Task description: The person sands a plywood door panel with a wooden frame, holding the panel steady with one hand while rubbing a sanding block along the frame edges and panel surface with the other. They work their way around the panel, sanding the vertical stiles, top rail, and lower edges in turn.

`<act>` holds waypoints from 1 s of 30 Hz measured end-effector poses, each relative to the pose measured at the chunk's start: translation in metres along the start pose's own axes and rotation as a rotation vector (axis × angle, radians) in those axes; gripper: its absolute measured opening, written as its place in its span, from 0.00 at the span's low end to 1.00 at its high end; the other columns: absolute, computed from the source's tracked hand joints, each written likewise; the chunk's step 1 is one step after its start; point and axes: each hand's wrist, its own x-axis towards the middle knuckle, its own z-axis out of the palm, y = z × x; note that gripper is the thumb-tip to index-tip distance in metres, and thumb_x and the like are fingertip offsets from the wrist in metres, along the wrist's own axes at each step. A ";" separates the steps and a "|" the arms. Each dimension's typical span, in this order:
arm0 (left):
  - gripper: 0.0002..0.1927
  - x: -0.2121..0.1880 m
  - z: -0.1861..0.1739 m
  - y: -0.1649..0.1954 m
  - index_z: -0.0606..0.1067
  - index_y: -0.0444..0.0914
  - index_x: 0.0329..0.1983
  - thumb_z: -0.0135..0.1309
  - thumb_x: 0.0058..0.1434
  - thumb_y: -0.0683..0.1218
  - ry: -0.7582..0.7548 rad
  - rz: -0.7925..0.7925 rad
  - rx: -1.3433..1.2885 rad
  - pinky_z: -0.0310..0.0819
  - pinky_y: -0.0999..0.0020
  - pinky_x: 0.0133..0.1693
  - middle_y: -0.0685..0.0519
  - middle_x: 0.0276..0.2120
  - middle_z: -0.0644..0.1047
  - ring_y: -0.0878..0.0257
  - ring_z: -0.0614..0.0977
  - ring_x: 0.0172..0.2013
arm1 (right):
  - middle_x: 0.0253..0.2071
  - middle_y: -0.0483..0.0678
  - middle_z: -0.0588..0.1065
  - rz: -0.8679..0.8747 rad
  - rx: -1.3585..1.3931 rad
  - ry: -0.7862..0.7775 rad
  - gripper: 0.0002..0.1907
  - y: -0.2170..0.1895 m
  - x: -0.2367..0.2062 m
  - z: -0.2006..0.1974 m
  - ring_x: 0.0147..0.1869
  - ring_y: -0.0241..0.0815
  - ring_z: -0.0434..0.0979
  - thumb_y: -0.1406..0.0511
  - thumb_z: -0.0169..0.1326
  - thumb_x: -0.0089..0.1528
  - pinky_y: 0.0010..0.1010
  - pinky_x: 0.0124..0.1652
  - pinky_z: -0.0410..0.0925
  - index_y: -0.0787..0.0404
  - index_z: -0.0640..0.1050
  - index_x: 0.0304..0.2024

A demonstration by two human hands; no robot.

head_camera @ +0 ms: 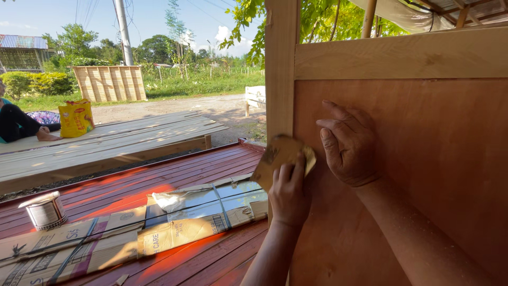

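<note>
My left hand (290, 193) grips a folded tan piece of sandpaper (279, 157) and presses it against the edge of an upright wooden panel. The panel has a reddish-brown plywood face (423, 159) set in a pale timber frame (281, 69). My right hand (346, 143) rests flat on the plywood face just right of the sandpaper, fingers together and holding nothing.
A flat cardboard-wrapped mirror or glass sheet (174, 220) lies on red painted boards (201, 164). A small tin can (46, 210) stands at the left. Beyond lies a stack of pale planks (106, 140), a yellow bag (75, 117), and a seated person's legs (21, 127).
</note>
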 end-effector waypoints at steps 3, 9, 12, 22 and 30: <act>0.30 -0.028 -0.008 0.001 0.71 0.37 0.65 0.49 0.57 0.36 -0.097 -0.011 -0.066 0.79 0.55 0.38 0.47 0.44 0.74 0.46 0.79 0.44 | 0.59 0.59 0.77 0.030 0.066 0.029 0.12 0.002 0.011 -0.002 0.60 0.57 0.77 0.62 0.50 0.72 0.45 0.61 0.68 0.64 0.80 0.45; 0.12 0.074 0.019 0.006 0.73 0.40 0.49 0.56 0.63 0.45 -0.023 -0.186 -0.200 0.76 0.44 0.35 0.42 0.46 0.72 0.38 0.80 0.39 | 0.60 0.58 0.77 -0.020 -0.040 0.074 0.10 0.001 0.009 0.001 0.60 0.58 0.76 0.64 0.52 0.70 0.45 0.62 0.68 0.64 0.81 0.44; 0.12 0.102 0.024 0.002 0.75 0.45 0.48 0.52 0.62 0.42 0.117 -0.218 -0.110 0.76 0.46 0.34 0.45 0.45 0.74 0.40 0.81 0.38 | 0.60 0.57 0.78 -0.019 -0.083 0.088 0.09 0.003 0.004 0.004 0.61 0.58 0.76 0.65 0.52 0.69 0.44 0.62 0.67 0.64 0.82 0.43; 0.14 0.020 0.022 -0.009 0.77 0.42 0.47 0.53 0.57 0.40 0.143 -0.105 -0.240 0.78 0.50 0.35 0.45 0.46 0.76 0.40 0.82 0.38 | 0.58 0.56 0.78 -0.061 -0.099 0.129 0.10 0.019 -0.003 0.017 0.60 0.58 0.75 0.64 0.54 0.68 0.47 0.62 0.67 0.64 0.81 0.39; 0.08 0.138 0.049 -0.009 0.76 0.44 0.42 0.53 0.61 0.40 0.247 -0.112 -0.207 0.78 0.49 0.35 0.47 0.45 0.75 0.42 0.82 0.39 | 0.60 0.57 0.77 -0.042 -0.120 0.102 0.09 0.019 -0.007 0.015 0.62 0.59 0.74 0.65 0.55 0.68 0.48 0.64 0.66 0.65 0.82 0.40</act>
